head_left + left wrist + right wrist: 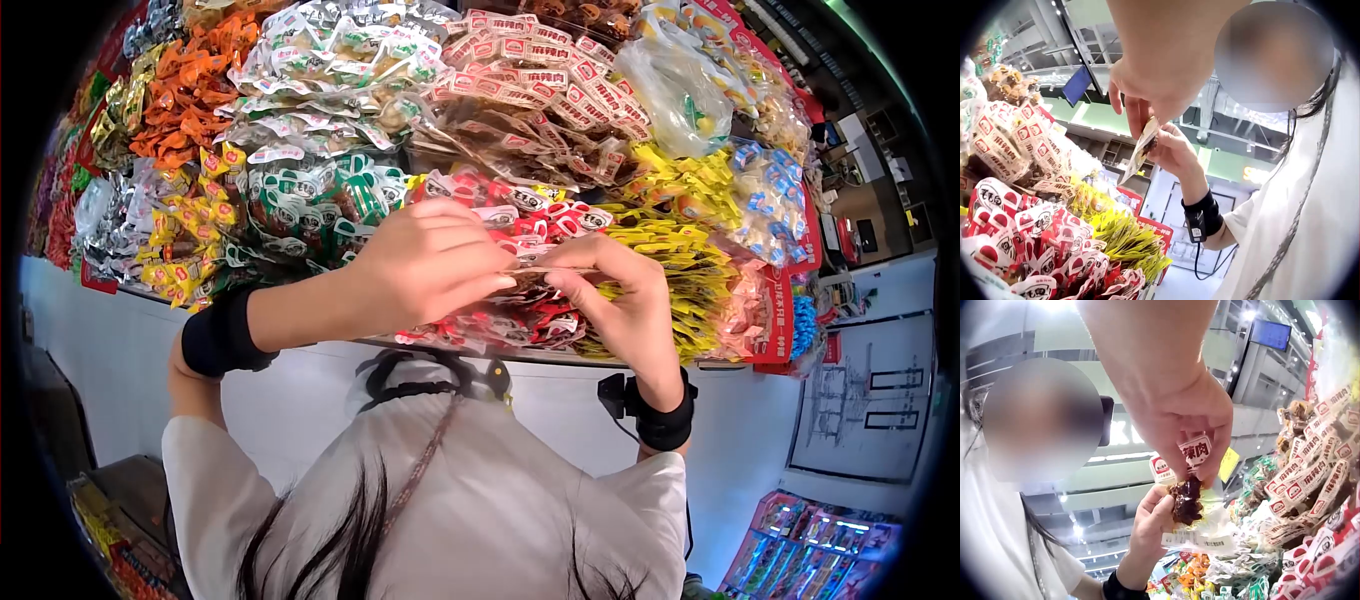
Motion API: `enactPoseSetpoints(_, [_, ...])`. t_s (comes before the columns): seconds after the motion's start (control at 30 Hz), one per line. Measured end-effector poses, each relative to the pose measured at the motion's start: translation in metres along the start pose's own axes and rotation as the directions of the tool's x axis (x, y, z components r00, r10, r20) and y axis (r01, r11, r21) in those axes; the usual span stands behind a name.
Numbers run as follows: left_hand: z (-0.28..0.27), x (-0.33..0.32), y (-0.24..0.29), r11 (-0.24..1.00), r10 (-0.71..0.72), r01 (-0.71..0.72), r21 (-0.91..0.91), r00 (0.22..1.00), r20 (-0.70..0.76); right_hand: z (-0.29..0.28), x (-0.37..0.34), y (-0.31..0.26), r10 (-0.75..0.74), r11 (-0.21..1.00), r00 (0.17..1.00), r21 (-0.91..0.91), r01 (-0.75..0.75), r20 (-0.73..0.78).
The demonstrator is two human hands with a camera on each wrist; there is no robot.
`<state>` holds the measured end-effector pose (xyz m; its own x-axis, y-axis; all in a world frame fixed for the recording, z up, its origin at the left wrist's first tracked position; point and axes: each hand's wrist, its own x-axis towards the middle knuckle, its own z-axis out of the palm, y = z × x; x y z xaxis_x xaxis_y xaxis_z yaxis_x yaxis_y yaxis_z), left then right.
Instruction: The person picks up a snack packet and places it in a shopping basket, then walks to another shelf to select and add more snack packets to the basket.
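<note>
Both hands pinch one small snack packet (1186, 500) between them, above the red-and-white packets (560, 222). In the right wrist view it has a clear window with dark brown food inside and a white label with red characters. The left hand (430, 262) grips one end with thumb and fingers; the right hand (625, 300) pinches the other. From the left wrist view the packet (1142, 149) is seen nearly edge-on, tilted, between the left hand (1160, 81) and the right hand (1175, 152).
Piles of wrapped snacks fill the display: orange packets (195, 90), green-and-white ones (320, 200), brown packets with red-printed labels (545, 90) and yellow ones (670, 270). A clear plastic bag (680, 100) lies on top at the right. A red sign (778, 320) edges the right side.
</note>
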<state>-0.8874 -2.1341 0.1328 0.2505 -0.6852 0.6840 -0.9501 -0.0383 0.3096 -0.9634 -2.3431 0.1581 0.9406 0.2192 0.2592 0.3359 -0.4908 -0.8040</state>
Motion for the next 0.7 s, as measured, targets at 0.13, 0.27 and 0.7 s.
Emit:
enactPoseSetpoints(0.13, [0.004,0.02,-0.013,1.0,0.009,-0.009,0.014,1.0,-0.019,-0.01,0.009,-0.001,0.02,0.999,0.995,-0.033,-0.023,-0.097])
enactPoseSetpoints(0.27, [-0.004,0.048,-0.038,0.993,-0.115,0.115,0.003,0.993,-0.03,-0.044,0.02,0.007,0.106,0.993,0.953,-0.015,-0.115,-0.284])
enactPoseSetpoints(0.7, [0.045,0.108,-0.159,0.879,-0.404,0.327,0.347,0.897,0.178,-0.105,0.125,0.077,-0.082,0.854,0.878,-0.487,-0.181,-0.471])
